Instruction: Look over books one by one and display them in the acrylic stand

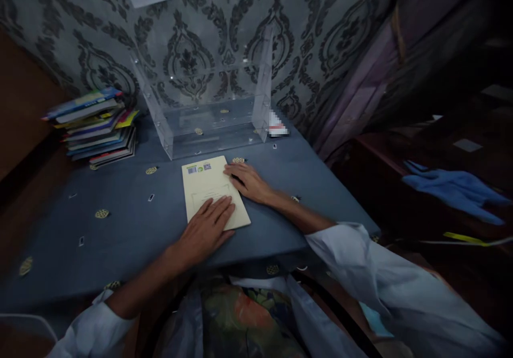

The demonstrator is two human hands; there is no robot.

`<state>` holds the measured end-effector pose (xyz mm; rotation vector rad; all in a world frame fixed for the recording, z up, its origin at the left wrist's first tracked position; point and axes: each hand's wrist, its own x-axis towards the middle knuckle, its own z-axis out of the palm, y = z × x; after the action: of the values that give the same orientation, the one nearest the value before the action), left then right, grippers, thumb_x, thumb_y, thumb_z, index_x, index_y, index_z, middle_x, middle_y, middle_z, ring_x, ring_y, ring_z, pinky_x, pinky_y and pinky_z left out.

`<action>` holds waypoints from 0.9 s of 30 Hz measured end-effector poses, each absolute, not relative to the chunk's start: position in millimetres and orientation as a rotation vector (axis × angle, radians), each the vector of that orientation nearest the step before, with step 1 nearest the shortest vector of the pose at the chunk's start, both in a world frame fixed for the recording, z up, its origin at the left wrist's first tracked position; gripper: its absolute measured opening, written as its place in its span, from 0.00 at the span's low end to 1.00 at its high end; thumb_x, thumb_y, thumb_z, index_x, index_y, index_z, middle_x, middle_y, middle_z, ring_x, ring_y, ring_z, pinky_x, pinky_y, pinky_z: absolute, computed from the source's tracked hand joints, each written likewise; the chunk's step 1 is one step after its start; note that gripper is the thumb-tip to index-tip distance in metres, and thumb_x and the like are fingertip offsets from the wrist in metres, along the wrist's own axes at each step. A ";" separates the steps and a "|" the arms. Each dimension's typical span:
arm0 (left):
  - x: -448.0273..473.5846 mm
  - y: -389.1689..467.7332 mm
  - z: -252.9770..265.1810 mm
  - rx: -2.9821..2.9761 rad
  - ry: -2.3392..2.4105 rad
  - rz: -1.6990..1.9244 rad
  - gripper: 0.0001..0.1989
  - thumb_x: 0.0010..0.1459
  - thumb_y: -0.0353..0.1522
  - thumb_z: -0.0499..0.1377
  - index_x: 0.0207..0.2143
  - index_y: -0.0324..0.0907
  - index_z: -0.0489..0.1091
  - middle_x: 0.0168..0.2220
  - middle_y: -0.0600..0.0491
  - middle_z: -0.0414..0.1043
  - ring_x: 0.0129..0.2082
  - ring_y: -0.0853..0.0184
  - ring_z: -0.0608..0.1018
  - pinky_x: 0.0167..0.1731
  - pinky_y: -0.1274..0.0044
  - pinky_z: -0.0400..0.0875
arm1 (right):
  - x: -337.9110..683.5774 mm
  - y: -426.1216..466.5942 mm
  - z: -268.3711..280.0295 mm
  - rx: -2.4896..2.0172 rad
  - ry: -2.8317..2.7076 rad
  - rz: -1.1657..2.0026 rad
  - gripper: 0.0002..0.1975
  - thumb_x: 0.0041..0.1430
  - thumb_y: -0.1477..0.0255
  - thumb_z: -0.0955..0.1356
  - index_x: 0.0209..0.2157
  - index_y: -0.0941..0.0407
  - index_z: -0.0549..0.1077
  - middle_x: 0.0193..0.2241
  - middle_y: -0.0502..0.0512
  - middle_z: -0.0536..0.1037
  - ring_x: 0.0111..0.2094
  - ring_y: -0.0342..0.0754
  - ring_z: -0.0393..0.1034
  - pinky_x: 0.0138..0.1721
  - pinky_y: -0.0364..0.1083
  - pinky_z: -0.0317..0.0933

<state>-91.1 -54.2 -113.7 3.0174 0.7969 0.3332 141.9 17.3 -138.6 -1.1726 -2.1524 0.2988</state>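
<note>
A: Book (212,179)?
B: Centre of the frame, on the table (128,235).
A: Left hand (209,222)?
B: Flat on its lower half, fingers slightly spread.
A: Right hand (249,181)?
B: Upper right edge, fingers together.

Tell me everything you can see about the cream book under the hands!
The cream book is thin, closed and looks papery. Its far edge has small printed marks, including a green one; lower down is a thin frame with print too small to read, partly covered. It lies flat, slightly turned, on the blue tablecloth, nearer than the clear stand. The left hand rests across its near part; the right hand touches its right side.
</note>
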 end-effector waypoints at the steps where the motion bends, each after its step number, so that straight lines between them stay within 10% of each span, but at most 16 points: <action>1: -93.9 -53.5 -113.2 3.004 0.801 0.341 0.28 0.71 0.41 0.48 0.67 0.39 0.53 0.67 0.40 0.59 0.69 0.59 0.61 0.67 0.62 0.55 | 141.3 9.8 -138.0 -1.152 -2.158 0.300 0.16 0.66 0.74 0.62 0.52 0.57 0.74 0.56 0.64 0.75 0.60 0.58 0.66 0.59 0.62 0.61; 14: -125.3 -51.9 -115.9 2.877 0.906 0.349 0.42 0.67 0.53 0.49 0.72 0.40 0.39 0.71 0.38 0.48 0.72 0.54 0.48 0.69 0.56 0.47 | 140.9 -80.6 -124.7 -1.131 -2.256 0.293 0.19 0.68 0.71 0.62 0.58 0.52 0.71 0.57 0.60 0.76 0.61 0.58 0.65 0.58 0.63 0.65; 27: -164.3 50.5 -113.7 2.565 1.221 0.326 0.35 0.70 0.51 0.39 0.70 0.39 0.51 0.72 0.43 0.48 0.72 0.58 0.50 0.69 0.61 0.50 | 137.4 -89.7 -127.7 -1.126 -2.244 0.253 0.19 0.68 0.72 0.62 0.59 0.51 0.70 0.59 0.60 0.74 0.63 0.58 0.63 0.57 0.64 0.67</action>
<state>-164.3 50.5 -113.7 2.5653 1.2210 0.3264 137.4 -89.7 -127.7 -1.1260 -2.2445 0.2534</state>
